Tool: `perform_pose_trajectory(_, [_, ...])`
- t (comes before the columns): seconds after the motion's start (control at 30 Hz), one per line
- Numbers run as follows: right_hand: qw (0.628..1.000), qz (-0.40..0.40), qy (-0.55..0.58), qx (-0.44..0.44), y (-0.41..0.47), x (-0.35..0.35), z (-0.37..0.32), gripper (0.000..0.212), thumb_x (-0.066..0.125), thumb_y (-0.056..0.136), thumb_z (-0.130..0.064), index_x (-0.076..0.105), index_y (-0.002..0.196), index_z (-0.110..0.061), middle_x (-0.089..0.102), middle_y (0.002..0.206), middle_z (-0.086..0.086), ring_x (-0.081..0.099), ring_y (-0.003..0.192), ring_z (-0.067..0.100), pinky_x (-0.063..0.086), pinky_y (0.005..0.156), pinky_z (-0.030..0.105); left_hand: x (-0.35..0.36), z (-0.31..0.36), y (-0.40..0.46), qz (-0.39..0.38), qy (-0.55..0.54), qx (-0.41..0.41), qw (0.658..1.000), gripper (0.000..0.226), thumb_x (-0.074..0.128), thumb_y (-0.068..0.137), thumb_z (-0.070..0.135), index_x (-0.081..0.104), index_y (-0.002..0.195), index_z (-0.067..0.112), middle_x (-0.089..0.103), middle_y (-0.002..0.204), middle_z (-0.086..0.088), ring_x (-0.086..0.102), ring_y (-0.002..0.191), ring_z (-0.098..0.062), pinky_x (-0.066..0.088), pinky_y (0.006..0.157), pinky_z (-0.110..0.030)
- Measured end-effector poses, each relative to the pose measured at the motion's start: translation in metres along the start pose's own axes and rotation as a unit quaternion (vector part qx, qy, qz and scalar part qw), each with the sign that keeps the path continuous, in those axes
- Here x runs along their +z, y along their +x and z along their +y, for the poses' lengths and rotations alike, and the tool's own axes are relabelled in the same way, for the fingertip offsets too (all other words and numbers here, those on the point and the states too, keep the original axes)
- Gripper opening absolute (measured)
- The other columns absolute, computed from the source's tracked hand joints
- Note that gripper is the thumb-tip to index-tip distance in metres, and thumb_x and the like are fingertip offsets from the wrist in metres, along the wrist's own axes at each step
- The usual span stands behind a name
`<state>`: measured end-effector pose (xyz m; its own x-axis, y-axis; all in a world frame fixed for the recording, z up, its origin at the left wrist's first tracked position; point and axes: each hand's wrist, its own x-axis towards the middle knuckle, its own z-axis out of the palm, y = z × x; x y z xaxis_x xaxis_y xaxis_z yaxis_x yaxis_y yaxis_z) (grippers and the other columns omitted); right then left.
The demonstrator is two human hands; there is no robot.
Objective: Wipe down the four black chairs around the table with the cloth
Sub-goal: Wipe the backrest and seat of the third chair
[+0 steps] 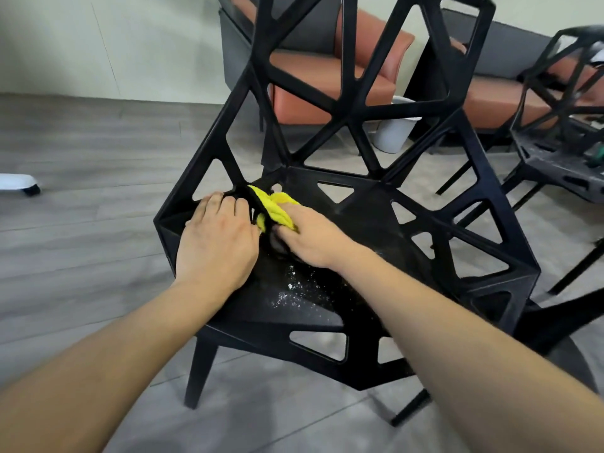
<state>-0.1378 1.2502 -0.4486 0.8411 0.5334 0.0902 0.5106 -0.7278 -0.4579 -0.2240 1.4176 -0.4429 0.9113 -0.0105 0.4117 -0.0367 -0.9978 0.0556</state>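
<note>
White specks [294, 294] lie scattered on the near part of the black chair's seat [366, 223], so I judge this chair only partly wiped. Both bare forearms reach forward over the seat. The left hand [217, 240] lies knuckles up at the seat's back left, fingers curled over the frame edge. Just beside it, the right hand [310, 238] grips the yellow cloth [274, 206], bunched against the seat near the backrest. Farther right, a second black chair [562, 132] looks dusty, apparently still unwiped.
</note>
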Motion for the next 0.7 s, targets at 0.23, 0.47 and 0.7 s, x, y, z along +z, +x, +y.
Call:
perform_pose_trajectory(0.23, [0.99,0.004,-0.025,0.142,0.001,-0.023,0.021,0.023,0.049,0.096,-0.032,0.056,0.114,-0.019,0.056,0.113,0.001,0.052,0.11,0.024,0.041,0.093,0.038,-0.016,-0.042,0.004,-0.043,0.085,0.155,0.983,0.039,0.038,0.09,0.022,0.07,0.108,0.007,0.066,0.123,-0.017,0.054,0.122,-0.039,0.024,0.117,-0.047])
perform_pose_trajectory(0.47, [0.999,-0.021,0.014,0.041,-0.053,-0.007,-0.06,0.023,0.053,0.097,-0.029,0.062,0.086,-0.011,0.063,0.093,0.002,0.054,0.084,0.014,0.036,0.074,0.029,-0.016,-0.049,-0.007,-0.011,0.068,0.136,0.988,0.047,0.031,0.092,0.024,0.067,0.117,0.008,0.067,0.121,-0.012,0.057,0.12,-0.033,0.02,0.123,-0.045])
perform_pose_trajectory(0.7, [0.993,0.064,-0.096,-0.006,-0.11,0.017,-0.099,0.025,0.051,0.094,-0.04,0.058,0.09,-0.017,0.063,0.1,0.001,0.055,0.097,0.027,0.046,0.077,0.042,-0.012,-0.048,-0.011,0.007,0.053,0.12,0.991,0.046,0.032,0.086,0.017,0.065,0.115,0.001,0.067,0.118,-0.019,0.057,0.118,-0.039,0.021,0.122,-0.045])
